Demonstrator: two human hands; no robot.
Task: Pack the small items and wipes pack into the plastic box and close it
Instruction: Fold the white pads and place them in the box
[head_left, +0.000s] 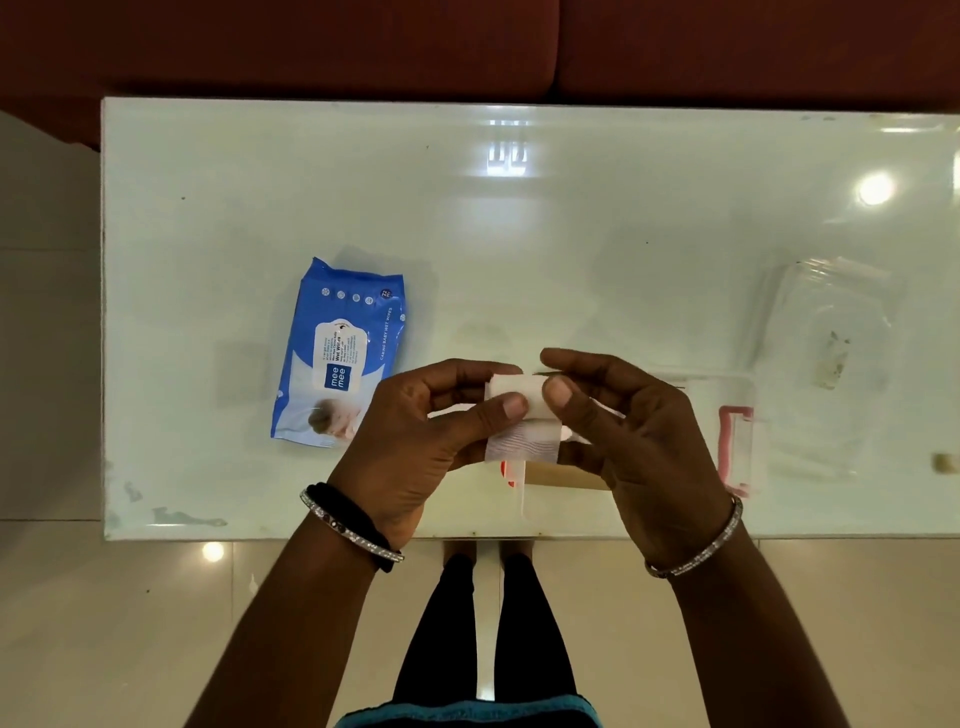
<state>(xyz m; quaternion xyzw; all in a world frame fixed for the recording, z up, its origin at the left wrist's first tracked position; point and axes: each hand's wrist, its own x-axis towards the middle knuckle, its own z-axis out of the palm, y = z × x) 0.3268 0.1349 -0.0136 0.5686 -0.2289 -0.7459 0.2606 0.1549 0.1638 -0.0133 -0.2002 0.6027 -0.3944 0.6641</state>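
A white gauze roll (519, 410) is pinched between both thumbs above the table's near edge, a loose strip of it hanging down. My left hand (415, 441) grips its left side and my right hand (639, 436) its right side. The blue wet wipes pack (337, 353) lies flat on the table to the left of my hands. A clear plastic box (737, 431) with a pink latch sits under and to the right of my right hand, mostly hidden. Its clear lid (826, 358) lies further right.
The white glass table (519, 218) has a dark red sofa (467, 47) behind it. A brown card and a red item (511, 473) lie below the gauze, partly hidden. My legs (488, 623) stand at the near edge on a tiled floor.
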